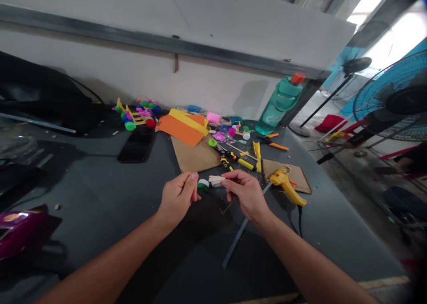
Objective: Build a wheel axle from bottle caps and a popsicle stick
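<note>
Dark grey surface [86, 197] runs along a white wall [133, 79], with a blue standing fan [393, 95] off to the right and a teal water bottle [278, 106] at the back. Orange card [180, 128] overlaps brown cardboard [195, 157] ahead, and a yellow glue gun [287, 186] rests against a second cardboard piece [293, 175]. Right hand [245, 195] pinches a bundle of pale wooden sticks [216, 178] between thumb and forefinger, just above the surface. Left hand [178, 197] stands beside it, fingers drawn narrow, and whether it holds anything cannot be told. A green bottle cap [203, 185] lies between the hands, with nothing blocking the gap.
</note>
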The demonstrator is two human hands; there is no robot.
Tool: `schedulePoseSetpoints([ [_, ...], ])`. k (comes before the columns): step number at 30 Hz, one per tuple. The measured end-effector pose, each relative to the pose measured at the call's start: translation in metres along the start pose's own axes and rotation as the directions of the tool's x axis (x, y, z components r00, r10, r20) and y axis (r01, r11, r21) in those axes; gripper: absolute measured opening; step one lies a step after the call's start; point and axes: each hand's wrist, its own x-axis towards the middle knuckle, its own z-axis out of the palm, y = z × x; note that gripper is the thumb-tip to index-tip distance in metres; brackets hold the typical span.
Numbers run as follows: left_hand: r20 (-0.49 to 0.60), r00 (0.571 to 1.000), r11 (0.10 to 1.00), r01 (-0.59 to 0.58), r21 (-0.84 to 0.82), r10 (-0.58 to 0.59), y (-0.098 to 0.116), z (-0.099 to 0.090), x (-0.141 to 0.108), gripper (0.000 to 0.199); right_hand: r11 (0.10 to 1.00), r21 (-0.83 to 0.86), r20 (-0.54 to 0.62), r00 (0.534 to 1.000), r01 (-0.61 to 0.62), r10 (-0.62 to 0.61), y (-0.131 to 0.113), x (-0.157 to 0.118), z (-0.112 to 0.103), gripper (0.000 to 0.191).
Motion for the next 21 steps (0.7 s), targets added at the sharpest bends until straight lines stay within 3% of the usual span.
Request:
schedulePoseSetpoints([
  [5, 0.06, 0.996, 0.997, 0.061, 0.036, -0.063, -0.003, 0.002, 0.005, 0.042, 1.0, -0.012, 0.002, 1.0, 0.0, 0.0, 0.001, 0.0, -0.001, 0.02],
  [9, 0.063, 0.996, 0.993, 0.071, -0.095, -0.066, -0.01, 0.005, 0.009, 0.017, 1.0, -0.006, 0.002, 1.0, -0.001, 0.001, 0.001, 0.0, -0.001, 0.022],
  [12, 0.044, 0.996, 0.979, 0.09, -0.181, -0.084, -0.012, 0.006, 0.01, 0.027, 1.0, -0.015, 0.002, 1.0, 0.0, 0.0, 0.001, 0.0, -0.001, 0.022],
  [15, 0.04, 0.995, 0.983, 0.099, -0.157, -0.093, -0.01, 0.006, 0.009, 0.03, 1.0, -0.026, 0.009, 1.0, 0.007, -0.007, 0.002, 0.0, -0.001, 0.021],
  [21, 0.008, 0.998, 0.996, 0.062, -0.071, -0.062, -0.006, 0.007, 0.006, 0.017, 0.999, -0.037, 0.016, 1.0, 0.008, -0.007, 0.003, 0.0, -0.001, 0.019],
])
